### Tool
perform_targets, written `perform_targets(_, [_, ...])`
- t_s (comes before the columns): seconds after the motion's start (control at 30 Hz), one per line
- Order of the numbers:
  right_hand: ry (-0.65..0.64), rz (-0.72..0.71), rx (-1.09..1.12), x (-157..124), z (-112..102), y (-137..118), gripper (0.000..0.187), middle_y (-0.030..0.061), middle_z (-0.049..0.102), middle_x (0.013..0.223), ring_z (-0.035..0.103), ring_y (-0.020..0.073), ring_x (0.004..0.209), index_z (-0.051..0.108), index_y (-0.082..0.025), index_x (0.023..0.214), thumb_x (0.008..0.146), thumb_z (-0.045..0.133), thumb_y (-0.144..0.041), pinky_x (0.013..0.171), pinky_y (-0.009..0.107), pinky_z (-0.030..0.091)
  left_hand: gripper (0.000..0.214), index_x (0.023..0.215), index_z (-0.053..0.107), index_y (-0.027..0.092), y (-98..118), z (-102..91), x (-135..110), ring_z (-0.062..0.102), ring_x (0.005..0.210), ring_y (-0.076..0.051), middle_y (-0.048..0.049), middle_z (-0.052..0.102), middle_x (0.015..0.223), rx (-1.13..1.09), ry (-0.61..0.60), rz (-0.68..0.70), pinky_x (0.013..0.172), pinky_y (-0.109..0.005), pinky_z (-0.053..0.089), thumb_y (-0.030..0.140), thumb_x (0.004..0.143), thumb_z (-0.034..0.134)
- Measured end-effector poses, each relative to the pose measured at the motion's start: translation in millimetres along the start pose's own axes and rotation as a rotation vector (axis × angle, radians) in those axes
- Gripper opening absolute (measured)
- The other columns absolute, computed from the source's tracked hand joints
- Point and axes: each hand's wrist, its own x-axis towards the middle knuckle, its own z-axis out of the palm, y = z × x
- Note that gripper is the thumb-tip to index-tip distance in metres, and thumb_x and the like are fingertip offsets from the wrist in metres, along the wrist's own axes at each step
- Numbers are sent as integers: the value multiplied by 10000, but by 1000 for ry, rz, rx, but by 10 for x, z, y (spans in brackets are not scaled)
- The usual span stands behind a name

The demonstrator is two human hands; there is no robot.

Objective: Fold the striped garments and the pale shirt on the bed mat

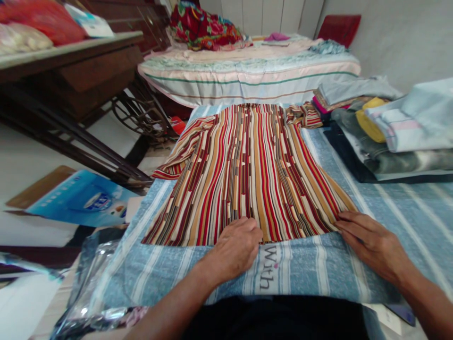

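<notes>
Our left hand [235,248] rests on the middle of the near hem of the striped shirt [247,174], fingers curled; we cannot tell whether they pinch it. Our right hand [371,241] lies flat, fingers straight, touching the hem's right corner. The shirt lies spread on the blue striped blanket [399,208], with folded clothes [389,132] stacked to its right.

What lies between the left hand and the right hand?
Head view: between the left hand and the right hand lie the hem of the striped shirt and the blue cloth beneath.

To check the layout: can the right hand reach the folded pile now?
Probably yes: only bare bedcover lies between the right hand and the pile beside the shirt.
</notes>
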Motion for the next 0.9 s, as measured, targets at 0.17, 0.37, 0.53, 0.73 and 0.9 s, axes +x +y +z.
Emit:
perform_targets(0.17, [7,3,4,2,-5,-14,193,88,631,1082,607,213,983,662,-184,987,870,519,-237,896,395,507,112,916,548,185,11,-27,-13,488,872,-188,-30,513,900,-17,12,5,817,-340,434,173,814,503])
perform_targets(0.37, [-3,46,-5,21,-1,-19,193,75,642,1063,617,209,961,664,-193,978,870,517,-256,899,396,506,60,846,551,180,-12,-11,10,495,877,-195,-33,515,897,-23,18,14,815,-349,433,232,828,526])
perform_targets(0.53, [53,37,-5,141,-12,-171,196,97,635,1068,599,235,1002,642,-180,1009,843,559,-241,899,422,499,80,823,555,174,-62,-18,34,503,831,-177,-27,518,862,-52,12,26,749,-307,430,232,845,505])
perform_targets(0.73, [10,-141,153,461,167,-851,234,114,590,1152,508,259,1149,607,-172,1063,833,564,-189,926,464,472,163,770,575,175,-140,-18,53,499,751,-141,-12,508,793,-133,32,46,669,-251,397,210,871,453])
perform_targets(0.9, [32,-185,222,666,390,-1292,191,130,608,1115,509,270,1146,629,-149,969,817,524,-102,939,456,453,190,757,581,180,-179,38,46,498,743,-130,-6,514,779,-143,70,58,664,-234,388,171,873,431])
